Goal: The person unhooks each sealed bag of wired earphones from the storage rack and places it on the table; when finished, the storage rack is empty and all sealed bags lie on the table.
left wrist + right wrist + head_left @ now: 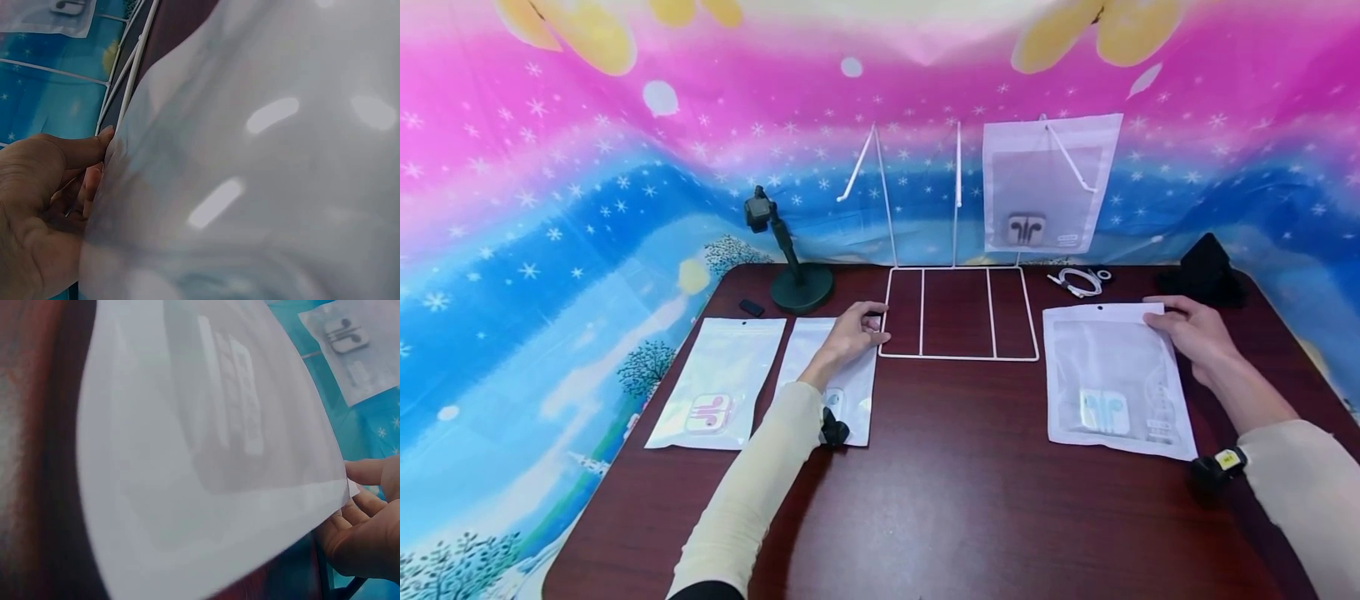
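My right hand [1195,337] pinches the top right corner of a white translucent zip bag [1112,358] holding an earphone case [1103,412]. That bag fills much of the right wrist view. My left hand [853,329] grips the left edge of a white wire display rack [958,359], thumb and fingers at its base wire. Below this hand lies another zip bag [857,417] with an earphone case, partly hidden by the forearm; its sheet covers most of the left wrist view and hides some fingertips. On the rack's right prong hangs a bag [1052,183] with dark-looking earphones.
At the far left lies another bag [722,367] with pink-looking earphones. Behind it are a dark green stand [802,287] and a small black object [751,307]. A coiled white cable [1078,283] and a black object [1206,271] sit back right. A printed cloth hangs behind the table.
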{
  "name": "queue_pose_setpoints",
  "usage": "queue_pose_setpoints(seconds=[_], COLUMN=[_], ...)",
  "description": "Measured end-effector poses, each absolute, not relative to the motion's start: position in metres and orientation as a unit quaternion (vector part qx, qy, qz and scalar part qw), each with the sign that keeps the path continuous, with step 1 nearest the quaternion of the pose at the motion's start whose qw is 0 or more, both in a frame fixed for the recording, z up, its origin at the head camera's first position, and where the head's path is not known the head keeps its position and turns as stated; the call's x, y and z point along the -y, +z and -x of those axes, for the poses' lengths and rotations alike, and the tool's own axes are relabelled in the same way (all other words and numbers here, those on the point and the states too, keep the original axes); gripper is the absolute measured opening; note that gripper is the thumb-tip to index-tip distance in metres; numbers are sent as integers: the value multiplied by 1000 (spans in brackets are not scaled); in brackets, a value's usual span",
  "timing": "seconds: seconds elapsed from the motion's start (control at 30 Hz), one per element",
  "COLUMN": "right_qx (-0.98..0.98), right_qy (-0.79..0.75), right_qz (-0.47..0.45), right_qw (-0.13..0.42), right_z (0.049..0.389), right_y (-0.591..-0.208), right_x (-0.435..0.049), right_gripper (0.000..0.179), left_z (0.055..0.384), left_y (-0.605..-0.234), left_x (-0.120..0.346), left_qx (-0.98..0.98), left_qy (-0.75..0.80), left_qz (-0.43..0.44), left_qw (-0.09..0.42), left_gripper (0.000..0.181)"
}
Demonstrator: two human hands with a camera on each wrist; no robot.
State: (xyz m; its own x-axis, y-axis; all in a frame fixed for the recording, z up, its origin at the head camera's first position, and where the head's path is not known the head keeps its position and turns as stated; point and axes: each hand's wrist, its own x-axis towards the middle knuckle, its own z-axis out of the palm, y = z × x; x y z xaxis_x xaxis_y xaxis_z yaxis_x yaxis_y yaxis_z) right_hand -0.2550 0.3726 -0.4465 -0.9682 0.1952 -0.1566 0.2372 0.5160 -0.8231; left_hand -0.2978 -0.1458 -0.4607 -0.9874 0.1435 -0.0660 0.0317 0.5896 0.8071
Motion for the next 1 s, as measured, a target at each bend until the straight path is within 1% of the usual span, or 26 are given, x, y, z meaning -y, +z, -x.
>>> queue_pose_setpoints(seconds=[0.3, 0.53, 1.0], right_qx=[-860, -851, -844], right_qy=[-491, -504, -524], right_qz=[-141, -145, -110], right_qw=[27, 28, 17], right_z=[266, 270, 269], right_y=[-453, -450, -445], right_x=[-370, -371, -382], right_gripper=[62, 62, 58], left_z=[299, 299, 299], left_y=[-461, -462, -463], left_x=[146, 146, 147], left_qx=[-890, -890, -886], left_qy=[449, 448, 456], left_qz=[-52, -49, -58], left_qw=[62, 64, 64], left_gripper=[51, 51, 52])
